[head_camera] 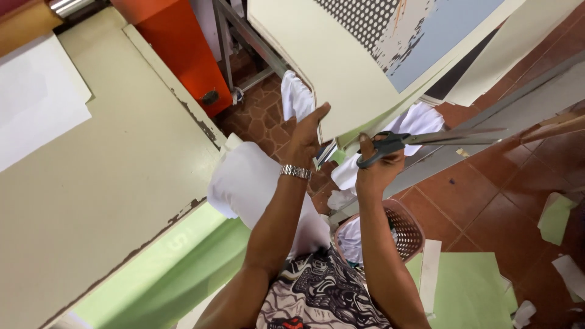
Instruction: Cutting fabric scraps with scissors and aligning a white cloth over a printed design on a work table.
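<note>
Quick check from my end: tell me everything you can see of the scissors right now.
The scissors have dark grey handles, plastic by the look, and long silvery metal blades. They lie nearly level, blades pointing right and looking almost closed. The right hand grips the handles, thumb through one loop. The blades sit just below the lower edge of the large cream sheet, which the left hand holds up; whether they touch it is unclear.

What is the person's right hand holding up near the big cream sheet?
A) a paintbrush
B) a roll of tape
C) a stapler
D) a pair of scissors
D: the right hand grips grey-handled scissors with long blades pointing right, while the left hand steadies the cream sheet.
</note>
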